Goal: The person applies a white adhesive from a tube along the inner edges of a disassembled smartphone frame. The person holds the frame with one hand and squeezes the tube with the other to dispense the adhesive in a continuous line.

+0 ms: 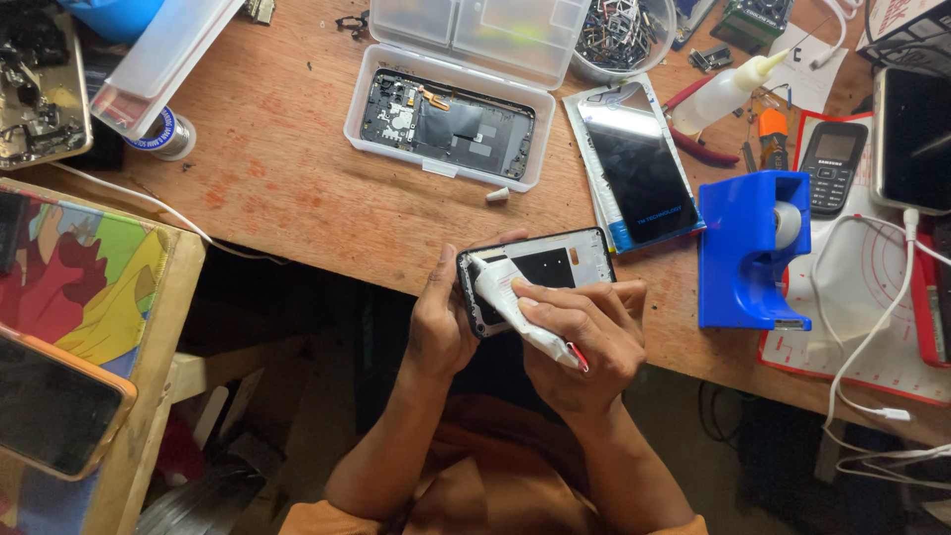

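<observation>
My left hand (441, 322) grips the left end of an opened black phone frame (560, 263), held flat just over the near edge of the wooden bench (287, 183). My right hand (584, 337) squeezes a crumpled white glue tube (515, 312) with a red tail end. The tube's nozzle rests on the frame's upper left corner. Both wrists come up from my lap, where an orange garment shows.
A clear plastic box (367, 129) holds a phone body with its board exposed. A new screen in its wrapper (639, 168), a blue tape dispenser (748, 248), a squeeze bottle (728, 89), a small keypad phone (832, 163) and white cables (872, 337) lie to the right. A colourful side table (89, 287) stands left.
</observation>
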